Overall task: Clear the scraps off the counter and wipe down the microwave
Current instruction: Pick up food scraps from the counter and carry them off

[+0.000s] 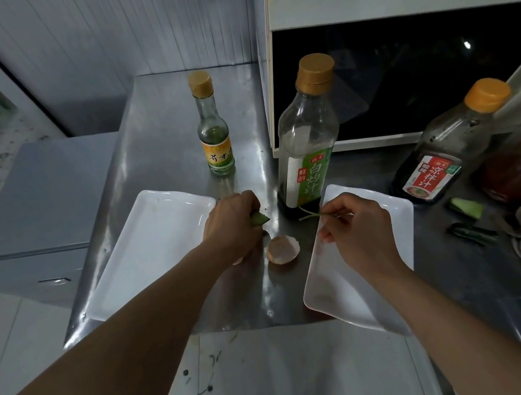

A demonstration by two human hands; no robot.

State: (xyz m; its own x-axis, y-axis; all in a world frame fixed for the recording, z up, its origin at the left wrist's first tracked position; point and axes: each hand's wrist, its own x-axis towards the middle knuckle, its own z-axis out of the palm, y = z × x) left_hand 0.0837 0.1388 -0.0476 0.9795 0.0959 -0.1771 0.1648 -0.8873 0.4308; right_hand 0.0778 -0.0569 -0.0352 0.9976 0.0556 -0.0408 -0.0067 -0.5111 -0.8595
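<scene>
Bystander items grouped around the tall clear bottle [306, 140].
A small yellow-labelled bottle [213, 129] stood behind-left of it, white rectangular plates [143, 249] [331, 292] flanked it, and a dark sauce bottle [445, 150] leaned to its right.

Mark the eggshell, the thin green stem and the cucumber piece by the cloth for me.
eggshell [283, 249]: head view, on its hollow inner cup.
green stem [310, 214]: head view, on the strand left of the right hand [359, 232] pinching it.
cucumber piece [466, 207]: head view, on its pale cut face.
</scene>
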